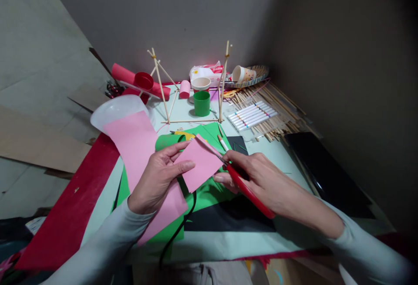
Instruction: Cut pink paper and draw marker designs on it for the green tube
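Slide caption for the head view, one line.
Left hand holds a small pink sheet; right hand holds red-handled scissors at its edge, above green paper.

Qty check. Hands: 2, i.e. L hand (160,176), R hand (257,174). Scissors (250,194): 1, in R fingers. Pink sheets: 2, i.e. small pink sheet (201,167) in L fingers, large pink sheet (132,134) below/left of same. Beyond fingers: white-rimmed cup (201,84) + spotted cup (241,75), total 2 cups; green tub (201,104), 1; tissue pk (206,77), 1. Loose pen (223,143), 1, just past R fingertips. Bowl (109,111), 1, L of fingers. Sticks (281,123), R of fingers: qty unclear, overlapped.
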Demonstrator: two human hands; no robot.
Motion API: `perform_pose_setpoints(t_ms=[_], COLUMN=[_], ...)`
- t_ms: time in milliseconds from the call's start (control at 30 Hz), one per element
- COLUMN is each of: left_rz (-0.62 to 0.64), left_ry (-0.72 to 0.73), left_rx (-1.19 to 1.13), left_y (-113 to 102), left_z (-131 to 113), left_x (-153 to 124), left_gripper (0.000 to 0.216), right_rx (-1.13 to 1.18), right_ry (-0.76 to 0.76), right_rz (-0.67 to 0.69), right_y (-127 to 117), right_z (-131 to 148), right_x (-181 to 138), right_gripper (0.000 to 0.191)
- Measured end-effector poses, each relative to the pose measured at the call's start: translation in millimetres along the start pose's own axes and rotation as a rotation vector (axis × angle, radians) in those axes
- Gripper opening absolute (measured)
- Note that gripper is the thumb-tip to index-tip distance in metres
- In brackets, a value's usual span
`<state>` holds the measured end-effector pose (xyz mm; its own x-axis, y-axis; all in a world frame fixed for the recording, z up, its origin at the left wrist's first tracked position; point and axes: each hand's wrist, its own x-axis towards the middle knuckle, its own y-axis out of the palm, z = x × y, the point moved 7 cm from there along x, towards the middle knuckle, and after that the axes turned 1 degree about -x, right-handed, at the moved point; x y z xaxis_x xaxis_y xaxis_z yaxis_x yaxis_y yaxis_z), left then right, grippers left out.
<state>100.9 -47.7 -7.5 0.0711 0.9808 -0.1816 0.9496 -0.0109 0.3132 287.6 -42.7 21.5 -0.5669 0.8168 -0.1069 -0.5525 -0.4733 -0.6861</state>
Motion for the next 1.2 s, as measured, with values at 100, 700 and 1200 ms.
perform_pose_setpoints(t_ms=[100,700,1200], left_rz=[0.016,0.002,0.015], left_ry=[-0.021,-0.05,-0.054], left_rx=[-0.003,0.028,0.368], left_y=[0,-12,-55], left_z=[2,-16,-15], left_x=[-1,-2,-28], left_gripper=[0.044,0.038,0.026], right_rx=[-0.02,-0.861,-0.693], right_ry=[0.005,0.238,-0.462], right_rz=[0.007,-0.175,-0.334], right_y=[0,-41,-13], right_z=[1,-48,44], right_x=[0,17,1], right_gripper=[0.041,0.022,0.028])
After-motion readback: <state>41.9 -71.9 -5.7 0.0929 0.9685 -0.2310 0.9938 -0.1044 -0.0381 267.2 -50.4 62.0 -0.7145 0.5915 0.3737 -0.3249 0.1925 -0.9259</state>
